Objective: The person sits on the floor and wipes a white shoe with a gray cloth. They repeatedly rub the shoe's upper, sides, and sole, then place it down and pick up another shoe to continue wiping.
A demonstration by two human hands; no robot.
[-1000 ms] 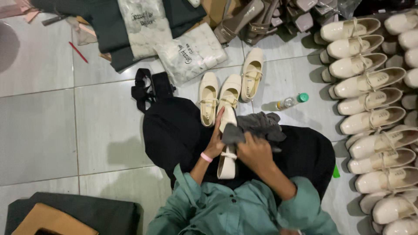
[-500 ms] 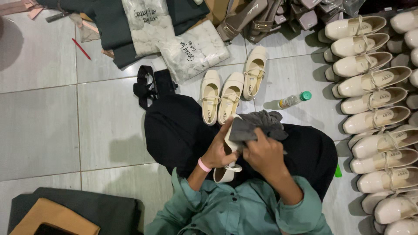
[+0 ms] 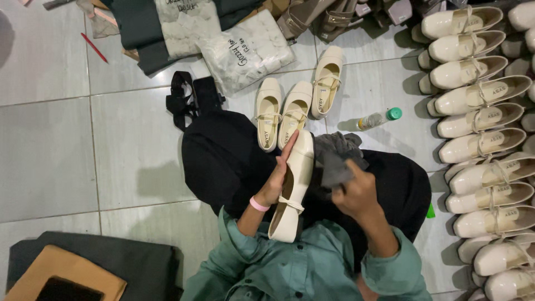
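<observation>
A cream flat shoe (image 3: 293, 187) with a thin strap lies over my black-clad lap, toe pointing away from me. My left hand (image 3: 278, 177), with a pink band at the wrist, holds the shoe along its left side, fingers stretched toward the toe. My right hand (image 3: 355, 193) grips a grey cloth (image 3: 335, 158) bunched just right of the shoe's toe. Both sleeves are teal.
Three more cream shoes (image 3: 295, 106) lie on the grey tile ahead. A long column of matching shoes (image 3: 484, 120) runs down the right side. A small bottle with a green cap (image 3: 379, 118), a black strap (image 3: 183, 97), packed white bags (image 3: 245, 50) and dark fabric lie around.
My left hand has turned the shoe so its length shows, toe stretched forward. My right hand with the cloth has shifted right, off the shoe's top.
</observation>
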